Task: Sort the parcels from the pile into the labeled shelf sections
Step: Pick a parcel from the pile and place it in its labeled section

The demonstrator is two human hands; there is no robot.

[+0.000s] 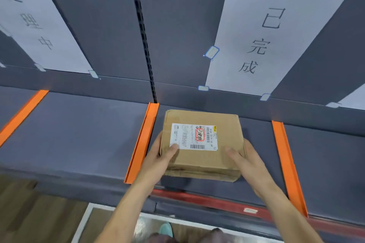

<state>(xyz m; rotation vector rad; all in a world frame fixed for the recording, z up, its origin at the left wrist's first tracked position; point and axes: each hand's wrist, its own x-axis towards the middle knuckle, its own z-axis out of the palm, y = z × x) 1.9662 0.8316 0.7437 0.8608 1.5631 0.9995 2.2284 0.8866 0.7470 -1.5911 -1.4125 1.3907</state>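
A brown cardboard parcel with a white shipping label marked in red lies on the grey shelf, in the section between two orange dividers. My left hand grips its left side, thumb on the label's corner. My right hand grips its right side, thumb on top. The white paper sign with black characters hangs on the back wall above this section.
One orange divider stands just left of the parcel, another orange divider to the right, a third orange divider far left. A second paper sign hangs over the left section. A red strip runs along the shelf front; wooden floor below.
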